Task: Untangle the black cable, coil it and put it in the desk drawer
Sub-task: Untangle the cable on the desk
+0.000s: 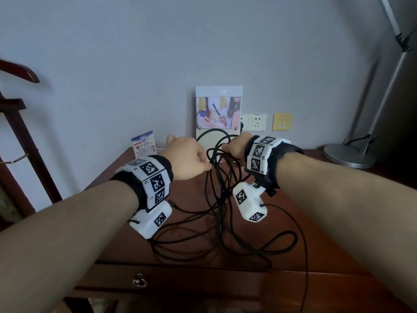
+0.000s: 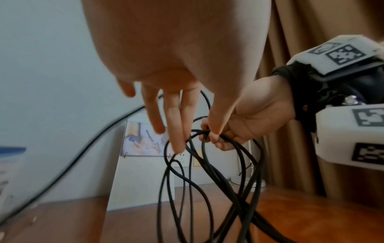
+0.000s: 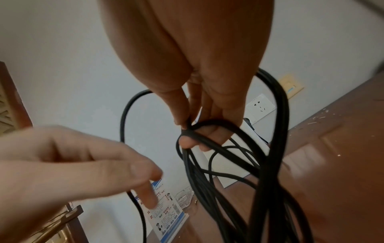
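A long black cable (image 1: 216, 199) hangs in tangled loops from my right hand (image 1: 234, 147) and sprawls over the dark wooden desk (image 1: 316, 233). In the right wrist view my right hand (image 3: 197, 115) grips a bundle of cable (image 3: 228, 172) strands between thumb and curled fingers. My left hand (image 1: 187, 159) hovers just left of that bundle. Its fingers (image 2: 176, 115) are straight and reach toward the cable (image 2: 207, 180) loops, holding nothing. The desk drawer (image 1: 203, 283) with a metal pull (image 1: 140, 280) runs along the near edge.
A framed picture stand (image 1: 218, 111) leans on the wall behind the hands, with wall sockets (image 1: 257, 122) beside it. A small printed card (image 1: 144, 143) stands at the back left. A lamp base (image 1: 347, 157) sits at the back right. A wooden rack (image 1: 22, 132) stands left.
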